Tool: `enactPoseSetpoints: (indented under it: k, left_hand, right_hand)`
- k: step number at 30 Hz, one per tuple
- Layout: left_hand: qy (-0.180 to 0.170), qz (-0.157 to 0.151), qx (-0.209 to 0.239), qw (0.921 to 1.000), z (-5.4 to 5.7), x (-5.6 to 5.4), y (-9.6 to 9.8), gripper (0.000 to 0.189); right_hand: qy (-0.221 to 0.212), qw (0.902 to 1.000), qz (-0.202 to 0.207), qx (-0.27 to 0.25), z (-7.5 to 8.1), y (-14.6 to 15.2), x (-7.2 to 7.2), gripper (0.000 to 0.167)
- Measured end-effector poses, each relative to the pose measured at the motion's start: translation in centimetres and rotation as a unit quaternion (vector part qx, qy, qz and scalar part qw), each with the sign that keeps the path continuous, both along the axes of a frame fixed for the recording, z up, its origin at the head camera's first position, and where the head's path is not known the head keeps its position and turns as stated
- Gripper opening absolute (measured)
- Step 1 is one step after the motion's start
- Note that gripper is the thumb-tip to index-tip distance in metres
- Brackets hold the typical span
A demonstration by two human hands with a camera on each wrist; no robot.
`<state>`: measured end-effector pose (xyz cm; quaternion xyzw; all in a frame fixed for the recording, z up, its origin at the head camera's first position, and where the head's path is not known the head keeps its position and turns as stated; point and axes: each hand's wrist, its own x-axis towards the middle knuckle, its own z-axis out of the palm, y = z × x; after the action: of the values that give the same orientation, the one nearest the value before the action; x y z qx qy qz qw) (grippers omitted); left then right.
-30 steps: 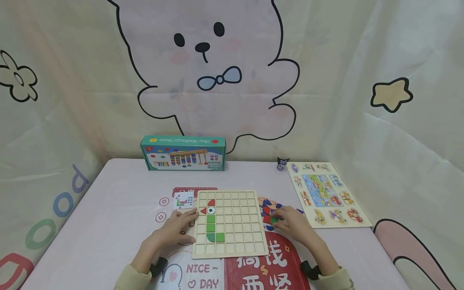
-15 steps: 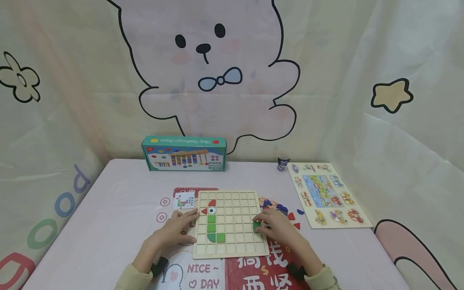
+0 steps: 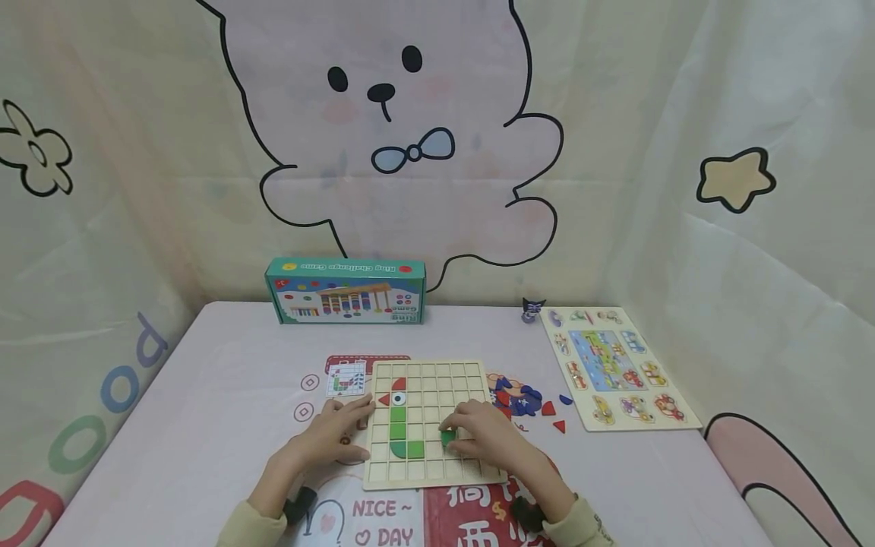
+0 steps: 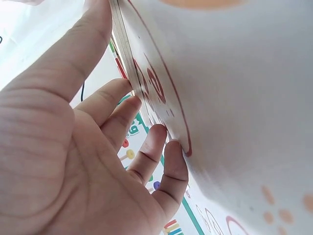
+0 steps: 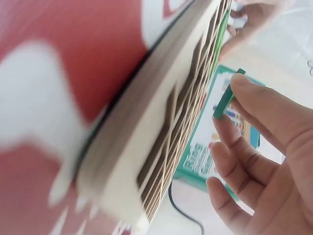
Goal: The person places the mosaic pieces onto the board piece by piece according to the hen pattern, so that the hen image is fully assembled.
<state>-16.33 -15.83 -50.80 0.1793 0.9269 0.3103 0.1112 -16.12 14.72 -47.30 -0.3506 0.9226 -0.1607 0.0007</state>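
Note:
A pale wooden grid board (image 3: pixel 437 391) lies in front of me. In its left columns sit a red curved tile (image 3: pixel 399 384), a small red triangle (image 3: pixel 385 399), a round eye tile (image 3: pixel 399 398) and several green tiles (image 3: pixel 398 431). My left hand (image 3: pixel 333 433) rests at the board's left edge, thumb and fingertips against it, palm free. With thumb and fingertips, my right hand (image 3: pixel 488 434) pinches a dark green tile (image 5: pixel 228 98) over the board's right half. The right wrist view shows this tile edge-on, raised above the grid; its outline is partly hidden by the fingers.
Loose blue tiles (image 3: pixel 525 401) and red triangles (image 3: pixel 549 409) lie right of the board. A pattern card (image 3: pixel 346 378) lies at its upper left. Behind stand a green game box (image 3: pixel 347 292) and a small dark figurine (image 3: pixel 531 310). A picture puzzle board (image 3: pixel 577 372) lies far right.
My right hand has moved left from the loose tiles to over the board, carrying a green tile picked from the pile. The left hand has stayed at the board's edge.

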Motion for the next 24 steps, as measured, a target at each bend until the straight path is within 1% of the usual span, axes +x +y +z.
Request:
enactPoseSetpoints:
  k: [3, 7, 14, 19, 24]
  left_hand:
    - [-0.004, -0.002, 0.002, 1.0000, 0.0, 0.1, 0.0, 0.078]
    - [-0.010, -0.004, 0.003, 0.9999, 0.1, 0.1, 0.1, 0.078]
    - [-0.008, -0.002, 0.000, 1.0000, 0.2, 0.0, 0.1, 0.077]
    - [-0.003, 0.000, -0.004, 1.0000, 0.2, 0.0, 0.0, 0.077]
    - [-0.001, -0.003, -0.004, 1.0000, 0.3, 0.0, 0.0, 0.077]
  right_hand:
    - [-0.008, 0.9999, 0.009, 0.001, -0.2, -0.7, 0.1, 0.023]
    - [-0.006, 0.9998, 0.017, 0.011, -0.7, -1.4, 0.3, 0.022]
    - [0.016, 0.9989, 0.029, 0.032, -1.1, -2.1, 0.1, 0.017]
    - [0.022, 0.9987, 0.036, 0.030, -0.9, -2.3, 0.0, 0.015]
    - [0.007, 0.9990, 0.030, 0.033, -0.6, -2.6, 0.0, 0.017]
